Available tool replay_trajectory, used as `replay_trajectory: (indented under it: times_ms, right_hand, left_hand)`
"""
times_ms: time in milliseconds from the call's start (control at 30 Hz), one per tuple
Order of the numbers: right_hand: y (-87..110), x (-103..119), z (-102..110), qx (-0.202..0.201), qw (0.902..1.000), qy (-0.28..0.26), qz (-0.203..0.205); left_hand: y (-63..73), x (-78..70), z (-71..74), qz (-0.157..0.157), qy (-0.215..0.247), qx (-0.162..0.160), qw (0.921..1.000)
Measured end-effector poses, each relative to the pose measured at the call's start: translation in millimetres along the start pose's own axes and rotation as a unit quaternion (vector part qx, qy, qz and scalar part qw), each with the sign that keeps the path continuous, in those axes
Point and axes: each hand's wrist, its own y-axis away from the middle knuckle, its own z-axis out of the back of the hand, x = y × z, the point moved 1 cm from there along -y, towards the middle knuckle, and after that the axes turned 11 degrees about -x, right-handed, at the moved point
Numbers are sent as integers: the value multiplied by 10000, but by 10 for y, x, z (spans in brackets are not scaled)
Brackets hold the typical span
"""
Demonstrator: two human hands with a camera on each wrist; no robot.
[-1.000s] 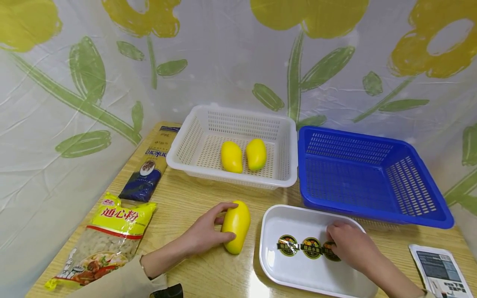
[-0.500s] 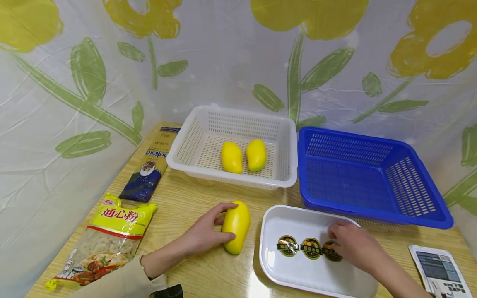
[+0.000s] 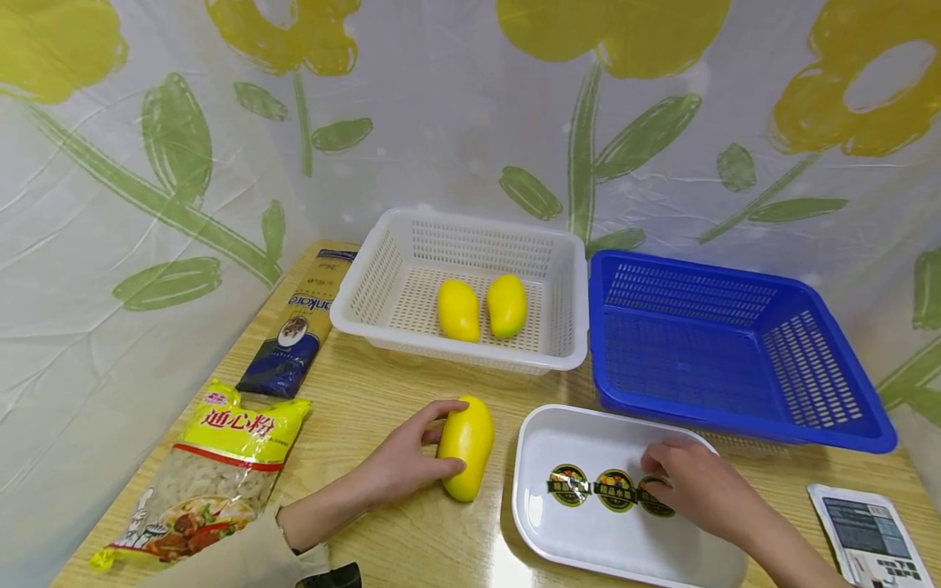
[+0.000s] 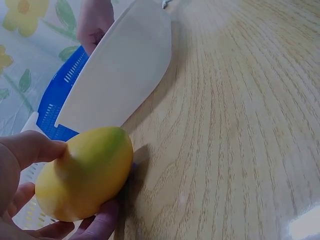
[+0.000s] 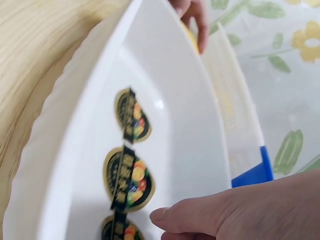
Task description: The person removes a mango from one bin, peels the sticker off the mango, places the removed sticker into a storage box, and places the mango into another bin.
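Note:
A yellow mango (image 3: 466, 449) lies on the wooden table, and my left hand (image 3: 404, 457) grips it from its left side. In the left wrist view, the thumb presses one side of the mango (image 4: 87, 172) while the other fingers curve beneath it. My right hand (image 3: 698, 486) is inside the white tray (image 3: 588, 543), loosely curled over the rightmost of several round fruit stickers (image 3: 614, 490). In the right wrist view, the thumb lies beside the stickers (image 5: 130, 178); nothing is seen held, and the other fingertips are mostly hidden.
Behind stands a white basket (image 3: 459, 354) with two mangoes (image 3: 507, 305) in it. A blue basket (image 3: 684, 359) is to its right. Pasta packets, one dark blue (image 3: 290, 335) and one yellow (image 3: 213, 474), lie at left. A white and grey packet (image 3: 867, 535) lies at far right.
My right hand shifts slightly over the rightmost sticker, and its thumb and index finger show a little more apart. My left hand and the mango stay in place.

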Motion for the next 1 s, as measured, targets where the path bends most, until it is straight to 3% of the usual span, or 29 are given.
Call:
replay_trajectory:
  times_ms: [233,367,700,833,1000]
  right_hand:
    - [-41,114,84,-205,9964,-750,348]
    - [-53,186,141,-142,9933,-1102,313]
    - [-57,267,183,-99,9897,-1412,234]
    - [-52,282,187,1,9869,-1597,217]
    - [-75,347,208,188,9797,-1989,190]
  left_hand:
    - [-1,30,-3,-92,-2,-8,10000]
    - [-1,39,-4,-98,-29,-35,9999]
    - [13,26,0,-113,-46,-120,9999]
    - [23,36,2,-249,-76,-206,9995]
    - [47,48,-2,-631,-259,-351,9971]
